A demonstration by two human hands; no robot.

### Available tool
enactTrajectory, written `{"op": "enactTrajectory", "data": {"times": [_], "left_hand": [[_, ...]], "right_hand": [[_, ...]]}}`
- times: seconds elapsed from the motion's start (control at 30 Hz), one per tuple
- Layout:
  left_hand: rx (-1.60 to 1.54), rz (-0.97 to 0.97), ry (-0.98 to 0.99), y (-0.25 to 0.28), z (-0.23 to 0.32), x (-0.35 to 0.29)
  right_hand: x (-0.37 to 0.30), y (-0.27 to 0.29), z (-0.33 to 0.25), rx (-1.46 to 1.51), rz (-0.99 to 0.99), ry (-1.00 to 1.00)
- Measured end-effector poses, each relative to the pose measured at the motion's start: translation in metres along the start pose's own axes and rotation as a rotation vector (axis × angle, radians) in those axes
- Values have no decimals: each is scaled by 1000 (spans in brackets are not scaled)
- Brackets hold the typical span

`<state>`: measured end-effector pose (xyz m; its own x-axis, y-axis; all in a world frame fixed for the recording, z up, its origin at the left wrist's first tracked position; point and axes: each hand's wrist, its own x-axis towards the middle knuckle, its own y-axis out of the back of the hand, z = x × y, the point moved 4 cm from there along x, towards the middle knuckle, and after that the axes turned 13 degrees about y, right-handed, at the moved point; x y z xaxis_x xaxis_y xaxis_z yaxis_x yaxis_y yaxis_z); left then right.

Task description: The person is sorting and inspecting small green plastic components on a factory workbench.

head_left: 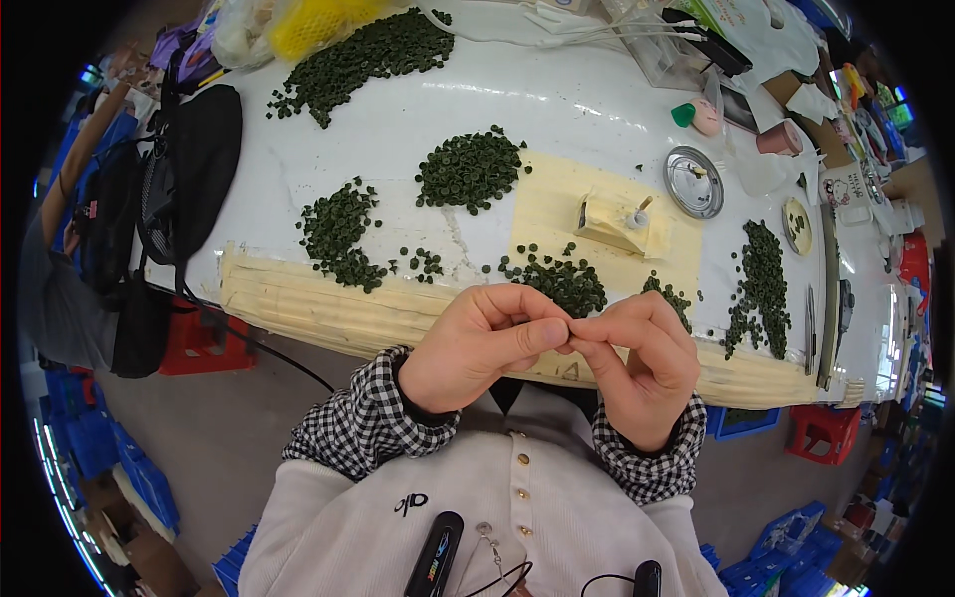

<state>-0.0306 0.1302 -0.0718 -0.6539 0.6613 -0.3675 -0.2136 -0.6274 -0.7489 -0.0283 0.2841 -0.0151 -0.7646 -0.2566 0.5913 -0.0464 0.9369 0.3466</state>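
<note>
Checked sleeves [373, 408] reached up from the lower part of the head view, the wrists bent inward so that the left hand [487, 343] and the right hand [642, 363] met at their fingertips before the near edge of the white table [587, 104]. Thumb and forefinger of each were pinched closed, the other fingers curled; whether they gripped something tiny between them could not be told. Small dark green pieces [565, 286] lay heaped just beyond the joined fingertips, with a yellowish block [609, 225] behind them.
</note>
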Motion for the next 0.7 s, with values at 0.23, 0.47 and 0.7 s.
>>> {"op": "enactTrajectory", "data": {"times": [0.23, 0.47, 0.7], "left_hand": [[179, 38, -3, -4, 12, -5], [208, 86, -79, -4, 15, -5], [360, 207, -142, -4, 17, -7]], "right_hand": [[4, 2, 6, 121, -68, -57], [1, 0, 0, -81, -14, 26], [1, -1, -7, -253, 0, 65]]}}
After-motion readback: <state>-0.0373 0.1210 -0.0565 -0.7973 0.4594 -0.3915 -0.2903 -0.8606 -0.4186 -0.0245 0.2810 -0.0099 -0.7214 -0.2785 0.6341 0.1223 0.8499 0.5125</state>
